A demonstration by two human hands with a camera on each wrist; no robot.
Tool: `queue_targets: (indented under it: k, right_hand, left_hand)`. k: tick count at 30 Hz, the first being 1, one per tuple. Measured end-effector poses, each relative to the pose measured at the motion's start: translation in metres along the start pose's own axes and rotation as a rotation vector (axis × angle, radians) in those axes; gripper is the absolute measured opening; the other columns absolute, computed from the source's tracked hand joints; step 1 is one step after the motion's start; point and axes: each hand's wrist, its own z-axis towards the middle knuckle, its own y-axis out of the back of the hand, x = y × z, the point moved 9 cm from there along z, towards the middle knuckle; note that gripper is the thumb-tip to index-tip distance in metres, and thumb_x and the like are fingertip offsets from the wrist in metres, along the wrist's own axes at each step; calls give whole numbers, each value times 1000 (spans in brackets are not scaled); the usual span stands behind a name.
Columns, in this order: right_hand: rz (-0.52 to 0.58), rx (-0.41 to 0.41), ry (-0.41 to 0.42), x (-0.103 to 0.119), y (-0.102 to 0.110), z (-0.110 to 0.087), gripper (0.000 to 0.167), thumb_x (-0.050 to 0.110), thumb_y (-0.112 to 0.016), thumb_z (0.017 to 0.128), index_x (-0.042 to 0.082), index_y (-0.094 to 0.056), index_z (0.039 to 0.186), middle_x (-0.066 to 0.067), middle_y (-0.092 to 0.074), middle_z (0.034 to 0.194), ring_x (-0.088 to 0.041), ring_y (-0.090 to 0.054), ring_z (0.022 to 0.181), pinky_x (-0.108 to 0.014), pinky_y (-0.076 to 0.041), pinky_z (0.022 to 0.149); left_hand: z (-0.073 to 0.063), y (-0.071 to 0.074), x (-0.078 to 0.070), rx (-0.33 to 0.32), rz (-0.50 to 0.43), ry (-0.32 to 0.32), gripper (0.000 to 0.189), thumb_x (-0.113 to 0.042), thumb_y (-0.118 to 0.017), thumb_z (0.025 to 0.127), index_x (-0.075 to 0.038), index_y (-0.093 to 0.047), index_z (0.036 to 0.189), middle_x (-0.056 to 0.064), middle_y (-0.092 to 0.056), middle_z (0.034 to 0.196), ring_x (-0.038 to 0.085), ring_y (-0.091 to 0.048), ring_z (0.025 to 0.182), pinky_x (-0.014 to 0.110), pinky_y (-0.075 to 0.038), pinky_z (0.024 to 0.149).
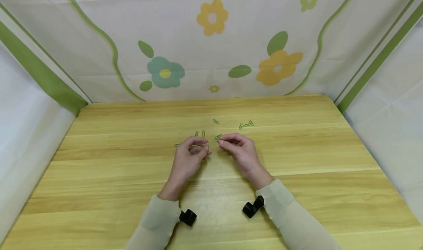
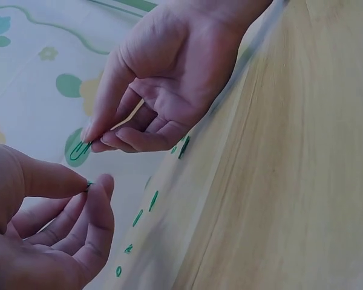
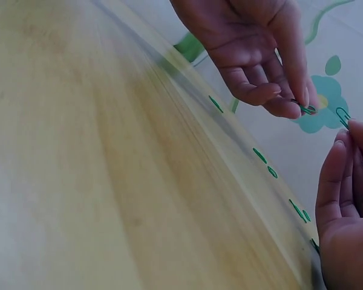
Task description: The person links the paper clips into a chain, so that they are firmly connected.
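Note:
Between its thumb and index finger my left hand (image 1: 189,157) pinches a green paper clip (image 3: 307,109), mostly covered by the fingertips in the left wrist view. My right hand (image 1: 243,154) pinches another green paper clip (image 2: 80,151) at one end, and its looped end points toward the left hand. A small gap separates the two clips in the right wrist view. Both hands are raised over the middle of the wooden table (image 1: 211,206), fingertips facing each other. Just beyond the right fingertips lies a loose green clip (image 1: 218,136).
More green paper clips are scattered on the table: a pair (image 1: 203,133) beyond the left hand, one (image 1: 177,145) left of it, one (image 1: 215,121) farther back, and a cluster (image 1: 246,125) at back right. A flowered curtain (image 1: 198,48) hangs behind the table.

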Motion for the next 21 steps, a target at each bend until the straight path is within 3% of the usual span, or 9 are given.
queue_targets:
  k: [9, 17, 21]
  right_hand:
    - [-8, 15, 3, 1, -2, 1, 26, -7, -73, 97, 18, -80, 94, 3, -80, 97, -14, -75, 91, -25, -64, 83]
    - [-11, 22, 0, 2, -3, 1, 26, -7, -72, 98, 17, -81, 96, 3, -81, 98, -16, -76, 91, -25, -64, 83]
    - [-50, 37, 9, 3, -4, 0, 17, -5, -72, 98, 7, -81, 107, 3, -81, 103, -16, -75, 92, -25, -64, 83]
  left_hand:
    - [0, 1, -6, -14, -6, -21, 17, 0, -73, 100, 1, -74, 117, 22, -75, 108, 17, -75, 90, 23, -62, 80]
    - [-1, 0, -6, -22, -15, -8, 13, 1, -74, 99, -1, -77, 112, 16, -75, 102, 14, -74, 84, 30, -65, 80]
    - [-2, -2, -5, -6, -22, 7, 13, 1, -74, 99, 0, -77, 111, 14, -74, 100, 16, -75, 85, 32, -65, 81]
